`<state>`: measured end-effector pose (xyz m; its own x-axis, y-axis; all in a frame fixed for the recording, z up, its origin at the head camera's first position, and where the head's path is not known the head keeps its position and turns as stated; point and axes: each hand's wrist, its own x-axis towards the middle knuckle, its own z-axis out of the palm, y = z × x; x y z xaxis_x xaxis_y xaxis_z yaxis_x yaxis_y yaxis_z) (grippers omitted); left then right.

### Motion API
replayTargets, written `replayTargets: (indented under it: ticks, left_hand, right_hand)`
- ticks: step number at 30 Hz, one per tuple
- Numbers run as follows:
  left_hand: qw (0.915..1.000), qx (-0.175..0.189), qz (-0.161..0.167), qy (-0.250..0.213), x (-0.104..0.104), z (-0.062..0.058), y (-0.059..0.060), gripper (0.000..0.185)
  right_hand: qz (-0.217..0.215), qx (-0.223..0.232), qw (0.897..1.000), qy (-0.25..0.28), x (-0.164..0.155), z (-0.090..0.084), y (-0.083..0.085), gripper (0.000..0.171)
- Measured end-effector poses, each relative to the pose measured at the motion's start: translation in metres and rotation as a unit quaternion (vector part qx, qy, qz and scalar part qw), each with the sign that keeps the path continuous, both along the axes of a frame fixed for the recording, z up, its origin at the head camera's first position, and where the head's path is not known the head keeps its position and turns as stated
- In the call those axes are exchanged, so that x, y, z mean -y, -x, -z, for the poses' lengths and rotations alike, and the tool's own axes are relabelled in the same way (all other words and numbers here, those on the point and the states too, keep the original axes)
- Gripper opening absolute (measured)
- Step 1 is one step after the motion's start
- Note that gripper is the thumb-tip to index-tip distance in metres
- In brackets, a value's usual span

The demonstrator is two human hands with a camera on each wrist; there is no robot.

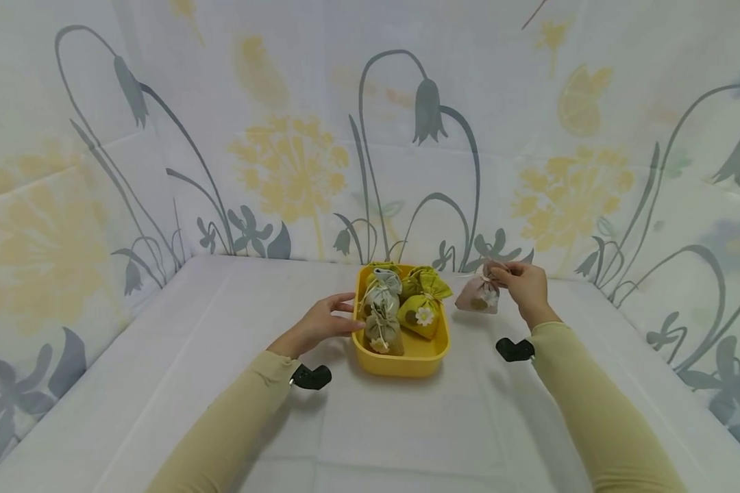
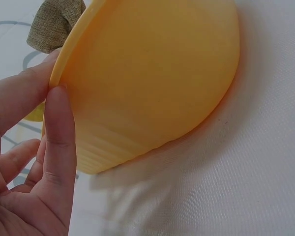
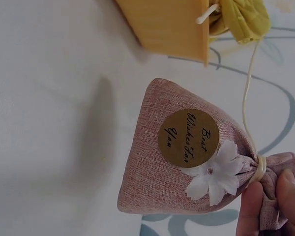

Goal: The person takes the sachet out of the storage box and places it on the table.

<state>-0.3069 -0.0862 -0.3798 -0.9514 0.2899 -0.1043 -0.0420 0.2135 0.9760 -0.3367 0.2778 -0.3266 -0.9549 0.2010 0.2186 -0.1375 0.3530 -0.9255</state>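
Note:
My right hand (image 1: 524, 286) pinches a pink cloth sachet (image 1: 479, 296) by its gathered neck, to the right of a yellow plastic basket (image 1: 401, 366). In the right wrist view, the sachet carries a round brown "Best Wishes For You" sticker (image 3: 189, 138) and a white fabric flower (image 3: 214, 172). At the basket's left side, my left hand (image 1: 327, 318) holds its rim between thumb and finger. Inside the basket are several tied sachets: a yellow-green one (image 1: 421, 311) with a white flower, a pale grey one (image 1: 382, 284) and a brownish one (image 1: 384, 332) among them.
A white cloth (image 1: 407, 424) covers the table. Behind and at both sides hang curtains (image 1: 296, 82) printed with grey and yellow flowers. Black wrist devices (image 1: 311, 376) are worn under both sleeves.

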Motion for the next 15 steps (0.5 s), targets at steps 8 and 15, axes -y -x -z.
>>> replayTargets:
  ticks: [8, 15]
  left_hand:
    - [1.0000, 0.001, 0.003, 0.003, -0.001, 0.001, 0.001, 0.077]
    - [1.0000, 0.001, -0.001, 0.008, 0.000, -0.003, -0.001, 0.077]
  right_hand:
    - [0.039, 0.009, 0.999, -0.001, -0.003, 0.020, 0.008, 0.034]
    - [0.035, 0.015, 0.999, -0.013, 0.000, 0.023, 0.007, 0.037]
